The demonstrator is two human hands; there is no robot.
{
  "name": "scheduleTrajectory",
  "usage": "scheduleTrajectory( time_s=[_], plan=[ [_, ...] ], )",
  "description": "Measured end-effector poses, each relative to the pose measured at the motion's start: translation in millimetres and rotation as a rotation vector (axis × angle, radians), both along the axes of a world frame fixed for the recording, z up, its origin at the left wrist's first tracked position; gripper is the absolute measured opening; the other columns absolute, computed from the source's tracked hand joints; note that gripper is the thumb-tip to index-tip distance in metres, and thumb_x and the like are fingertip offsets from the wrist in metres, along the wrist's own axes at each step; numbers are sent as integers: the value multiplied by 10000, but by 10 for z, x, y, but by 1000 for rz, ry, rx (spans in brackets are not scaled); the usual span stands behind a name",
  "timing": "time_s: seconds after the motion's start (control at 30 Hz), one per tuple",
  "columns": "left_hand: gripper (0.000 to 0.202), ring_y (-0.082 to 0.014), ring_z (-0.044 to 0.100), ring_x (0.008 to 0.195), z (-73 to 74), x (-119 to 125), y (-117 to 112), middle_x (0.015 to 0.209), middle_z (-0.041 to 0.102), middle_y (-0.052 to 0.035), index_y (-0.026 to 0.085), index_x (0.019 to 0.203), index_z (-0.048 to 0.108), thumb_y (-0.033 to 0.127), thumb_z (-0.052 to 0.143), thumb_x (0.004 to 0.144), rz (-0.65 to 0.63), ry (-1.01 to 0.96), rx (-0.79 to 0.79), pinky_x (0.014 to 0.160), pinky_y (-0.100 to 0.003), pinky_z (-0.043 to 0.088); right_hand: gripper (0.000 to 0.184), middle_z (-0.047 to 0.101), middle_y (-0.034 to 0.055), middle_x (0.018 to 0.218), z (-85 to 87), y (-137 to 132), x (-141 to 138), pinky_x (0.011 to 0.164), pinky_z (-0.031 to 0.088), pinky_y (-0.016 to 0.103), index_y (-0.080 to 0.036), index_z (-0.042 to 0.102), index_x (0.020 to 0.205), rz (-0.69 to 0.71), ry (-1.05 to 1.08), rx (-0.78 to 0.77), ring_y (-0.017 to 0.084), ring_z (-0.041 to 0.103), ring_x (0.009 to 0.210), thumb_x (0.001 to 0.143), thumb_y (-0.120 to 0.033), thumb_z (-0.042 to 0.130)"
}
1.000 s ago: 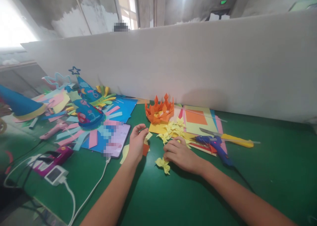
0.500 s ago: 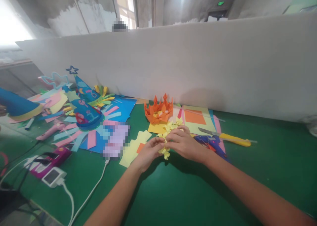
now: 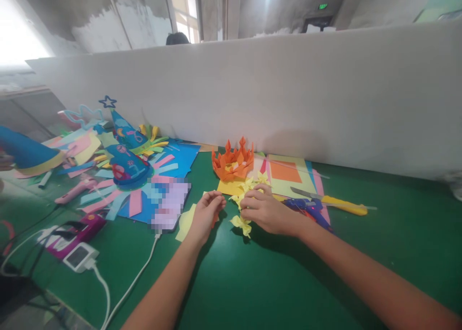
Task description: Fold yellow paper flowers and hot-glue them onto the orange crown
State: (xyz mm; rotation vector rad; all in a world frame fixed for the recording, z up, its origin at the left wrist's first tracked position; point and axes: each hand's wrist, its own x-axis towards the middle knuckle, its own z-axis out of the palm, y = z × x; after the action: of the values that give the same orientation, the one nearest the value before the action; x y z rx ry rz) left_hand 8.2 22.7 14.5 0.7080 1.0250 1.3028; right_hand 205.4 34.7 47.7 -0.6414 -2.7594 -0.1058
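My right hand (image 3: 265, 210) is closed around a folded yellow paper piece (image 3: 241, 225), whose pointed, petal-like parts stick out beyond the fingers on the left, above and below. My left hand (image 3: 206, 213) is just to the left, apart from the yellow piece. Its thumb and fingertips are pressed together, and whether anything small is between them I cannot make out. Beneath the left hand lie yellow paper sheets (image 3: 185, 225), partly covered. An orange folded paper crown (image 3: 233, 164) stands behind both hands.
A blue glue gun (image 3: 317, 217) and a yellow-handled knife (image 3: 344, 205) lie to the right. Left are blue cone hats (image 3: 132, 171), paper strips, a phone (image 3: 172, 207) on a cable and a magenta power strip (image 3: 81, 236). A white partition (image 3: 325, 94) closes the back.
My left hand has let go of the yellow paper piece and moved left, away from it. My right hand keeps its hold, and more of the piece shows.
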Motion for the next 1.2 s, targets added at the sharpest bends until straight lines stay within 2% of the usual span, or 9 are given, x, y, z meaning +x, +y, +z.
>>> scheduleTrajectory(
  time_s=[0.17,0.33,0.4,0.47,0.57,0.63,0.8,0.97,1.2],
  plan=[
    [259,-85,575,661,-55,-36,41,717,601,17,158,805,589,281,724,621,86,-12,29,717,-234,447,238,645,0,836,-51,-5,35,898,188,376,-213,612,794,47,-32,-34,154,488,937,923,-154,420],
    [223,-82,570,661,-108,-32,59,713,601,16,159,781,596,270,716,630,107,-10,53,706,-226,443,237,667,-12,813,-66,13,140,924,173,373,-225,617,814,22,1,-100,153,506,974,923,-151,420],
    [214,-80,566,659,-115,-26,57,708,596,20,160,774,596,272,713,633,110,-8,59,701,-222,440,200,677,0,831,-43,77,190,928,176,381,-226,620,855,-47,46,-97,162,520,981,919,-182,436],
    [207,-79,564,662,-120,-20,53,711,591,22,162,774,593,271,706,640,112,-4,64,704,-220,438,191,682,19,870,-16,191,235,914,184,394,-228,629,879,-174,108,-48,177,526,973,914,-200,444],
    [195,-79,562,663,-132,-9,42,720,585,20,161,779,588,266,693,654,106,8,68,710,-220,438,217,676,31,933,9,415,275,881,186,407,-233,654,830,-388,123,53,198,510,958,895,-172,457],
    [188,-79,557,653,-143,0,34,716,580,21,161,780,585,266,686,661,100,20,73,704,-220,437,205,667,38,934,4,553,271,867,182,416,-235,667,793,-449,81,84,215,493,957,867,-161,491],
    [166,-76,551,646,-150,17,22,704,569,28,169,769,583,262,675,667,88,44,79,698,-213,431,163,648,46,910,-83,750,190,844,187,409,-213,665,725,-420,13,91,209,474,927,817,-151,545],
    [167,-83,548,637,-145,25,20,704,573,20,171,761,590,270,677,660,87,59,79,678,-216,434,195,633,47,868,-159,793,125,811,196,392,-190,638,657,-372,-44,93,199,464,906,803,-126,525],
    [171,-83,548,645,-175,28,33,713,568,21,171,768,583,274,674,666,88,60,84,685,-220,434,222,630,51,826,-45,714,120,841,195,403,-191,602,759,-289,-94,95,214,451,921,754,-27,452]
  ],
)
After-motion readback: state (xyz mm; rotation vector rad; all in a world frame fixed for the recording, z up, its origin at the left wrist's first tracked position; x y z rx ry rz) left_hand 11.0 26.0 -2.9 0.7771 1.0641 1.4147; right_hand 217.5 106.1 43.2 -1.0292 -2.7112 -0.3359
